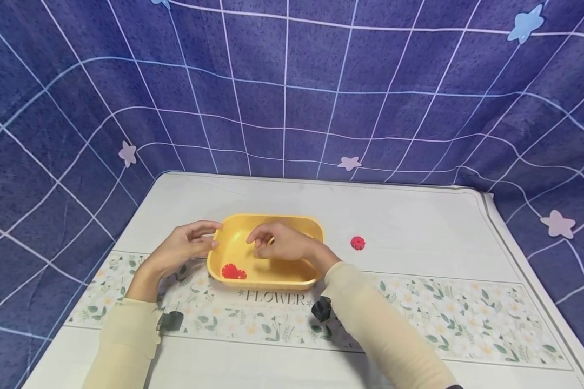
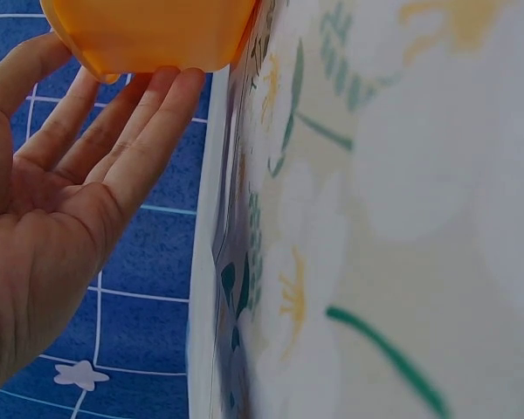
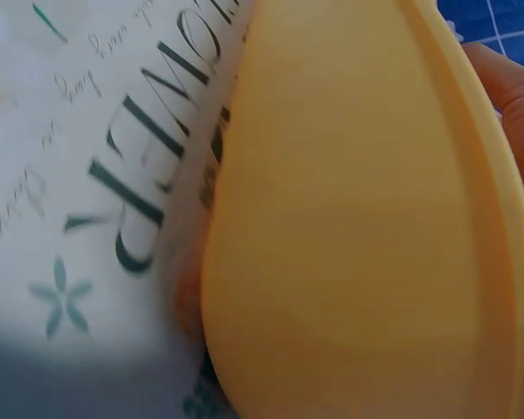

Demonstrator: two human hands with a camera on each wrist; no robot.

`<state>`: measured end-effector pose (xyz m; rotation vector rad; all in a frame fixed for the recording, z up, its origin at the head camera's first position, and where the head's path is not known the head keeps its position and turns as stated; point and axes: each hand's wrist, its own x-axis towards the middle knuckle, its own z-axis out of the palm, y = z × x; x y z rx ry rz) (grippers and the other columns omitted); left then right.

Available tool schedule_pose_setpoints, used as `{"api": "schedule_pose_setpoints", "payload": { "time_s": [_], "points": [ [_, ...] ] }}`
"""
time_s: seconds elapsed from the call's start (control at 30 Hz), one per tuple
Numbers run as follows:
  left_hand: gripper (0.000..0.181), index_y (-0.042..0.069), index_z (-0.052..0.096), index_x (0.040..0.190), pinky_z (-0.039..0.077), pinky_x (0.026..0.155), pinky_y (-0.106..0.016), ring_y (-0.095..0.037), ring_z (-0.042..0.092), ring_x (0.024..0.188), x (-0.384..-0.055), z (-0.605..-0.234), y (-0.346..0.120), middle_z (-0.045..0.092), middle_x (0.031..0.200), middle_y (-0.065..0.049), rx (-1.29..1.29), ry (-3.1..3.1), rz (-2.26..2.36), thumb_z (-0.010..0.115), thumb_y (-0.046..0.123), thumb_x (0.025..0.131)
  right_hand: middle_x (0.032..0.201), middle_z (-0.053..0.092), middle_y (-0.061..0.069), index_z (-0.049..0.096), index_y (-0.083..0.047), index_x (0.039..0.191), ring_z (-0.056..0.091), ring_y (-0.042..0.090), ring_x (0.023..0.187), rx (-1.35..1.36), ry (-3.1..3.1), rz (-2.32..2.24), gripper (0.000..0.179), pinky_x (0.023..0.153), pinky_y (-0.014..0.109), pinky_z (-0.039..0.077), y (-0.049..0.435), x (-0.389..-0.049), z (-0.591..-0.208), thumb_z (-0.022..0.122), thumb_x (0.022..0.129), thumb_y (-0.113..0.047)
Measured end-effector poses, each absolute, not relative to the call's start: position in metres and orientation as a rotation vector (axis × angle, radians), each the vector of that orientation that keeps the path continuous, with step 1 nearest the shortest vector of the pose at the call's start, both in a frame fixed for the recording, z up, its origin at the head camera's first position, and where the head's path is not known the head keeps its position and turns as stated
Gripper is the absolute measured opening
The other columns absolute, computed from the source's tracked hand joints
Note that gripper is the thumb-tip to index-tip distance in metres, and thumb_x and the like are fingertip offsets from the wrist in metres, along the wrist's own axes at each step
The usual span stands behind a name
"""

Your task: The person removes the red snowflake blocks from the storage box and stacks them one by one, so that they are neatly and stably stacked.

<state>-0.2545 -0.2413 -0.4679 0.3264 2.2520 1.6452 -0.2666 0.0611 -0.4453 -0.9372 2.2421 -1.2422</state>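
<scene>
Head view, nearest you first: your right sleeve [image 1: 384,324] slants in from below, with a dark wrist device [image 1: 321,308] near the yellow tray's [image 1: 272,284] right end; a low swing of that arm could bump the rim and shift the tray. Just past the table's printed floral band [image 1: 486,321] lettering, the tray sits in front of you, its long side toward you. Two red flower-shaped pieces [image 1: 230,271] seem to overlap in its near left corner, so reaching for one could drag both. Your left hand [image 1: 182,246] is at the tray's left end, fingers spread and mostly straight, tips touching the outer wall without wrapping it; the left wrist view confirms this. Such light contact may let the tray slide or tip if pushed unevenly. Your right hand [image 1: 284,243] hangs over the tray, fingers loosely bent; whether anything is pinched there you cannot tell, and a small hidden piece could slip out. Right of the tray, apart from it, a single red flower [image 1: 357,243] lies on the white table cover; being small, it could be brushed away by a careless sweep. Beyond hangs a blue gridded curtain [image 1: 311,108].
</scene>
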Motion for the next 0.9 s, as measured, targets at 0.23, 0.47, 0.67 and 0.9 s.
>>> {"api": "schedule_pose_setpoints", "payload": {
  "time_s": [0.23,0.47,0.67,0.9],
  "points": [
    [0.056,0.003,0.05,0.147,0.064,0.09,-0.034,-0.031,0.064,0.129,-0.257,-0.467,-0.24,0.053,0.151,-0.025,0.333,2.241,1.649,0.072,0.018,0.098,0.098,0.068,0.005,0.068,-0.001,0.122,0.062,0.012,0.09,-0.912,2.14,-1.221,0.033,0.084,0.018,0.054,0.041,-0.261,-0.451,0.073,0.09,-0.004],
    [0.055,0.003,0.052,0.145,0.064,0.089,-0.032,-0.019,0.067,0.122,-0.259,-0.463,-0.24,0.053,0.15,-0.024,0.359,2.257,1.647,0.074,0.019,0.097,0.095,0.068,0.003,0.069,-0.001,0.118,0.061,0.01,0.087,-0.903,2.141,-1.197,0.028,0.076,0.016,0.054,0.022,-0.259,-0.459,0.071,0.09,-0.002],
    [0.057,0.003,0.05,0.147,0.064,0.09,-0.033,-0.019,0.067,0.123,-0.259,-0.464,-0.24,0.052,0.151,-0.025,0.37,2.24,1.65,0.073,0.02,0.097,0.097,0.07,0.004,0.071,-0.005,0.115,0.06,0.006,0.087,-0.96,2.232,-1.106,0.027,0.079,0.013,0.052,0.008,-0.258,-0.465,0.075,0.089,-0.005],
    [0.058,0.003,0.05,0.147,0.064,0.09,-0.034,-0.027,0.065,0.128,-0.256,-0.469,-0.244,0.051,0.152,-0.025,0.343,2.235,1.657,0.073,0.021,0.097,0.094,0.068,0.0,0.072,-0.007,0.115,0.057,0.003,0.085,-0.968,2.285,-1.033,0.029,0.077,0.012,0.049,-0.001,-0.257,-0.469,0.079,0.087,-0.01]
  ]
}}
